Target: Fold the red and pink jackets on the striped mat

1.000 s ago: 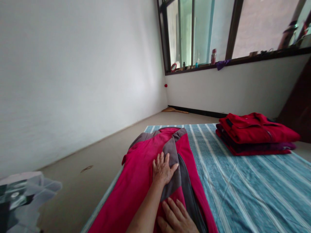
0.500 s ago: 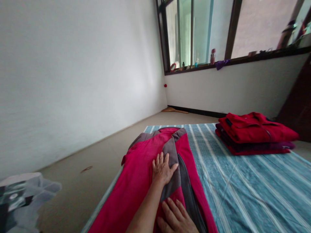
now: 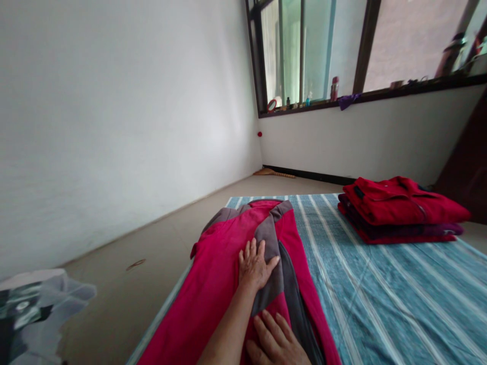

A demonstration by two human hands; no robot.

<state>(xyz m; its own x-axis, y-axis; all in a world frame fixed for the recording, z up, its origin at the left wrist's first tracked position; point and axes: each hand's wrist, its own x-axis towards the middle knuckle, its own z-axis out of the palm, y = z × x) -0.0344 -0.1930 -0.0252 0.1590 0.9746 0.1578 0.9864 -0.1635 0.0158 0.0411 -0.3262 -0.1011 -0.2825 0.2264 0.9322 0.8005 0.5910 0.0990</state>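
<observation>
A pink-red and grey jacket (image 3: 220,263) lies lengthwise on a blue striped mat (image 3: 380,294), partly folded along its middle. My left hand (image 3: 254,266) rests flat on it with fingers stretched out, palm down on the grey panel. Closer to me, at the bottom edge of the view, my right hand (image 3: 276,340) also lies flat on the jacket with fingers extended. Neither hand holds anything.
A stack of folded red and dark purple garments (image 3: 399,210) sits on the mat's far right. Bare floor (image 3: 152,253) runs along a white wall on the left. A window sill (image 3: 342,99) holds small bottles and a purple cloth. A crumpled plastic bag (image 3: 34,309) lies at the lower left.
</observation>
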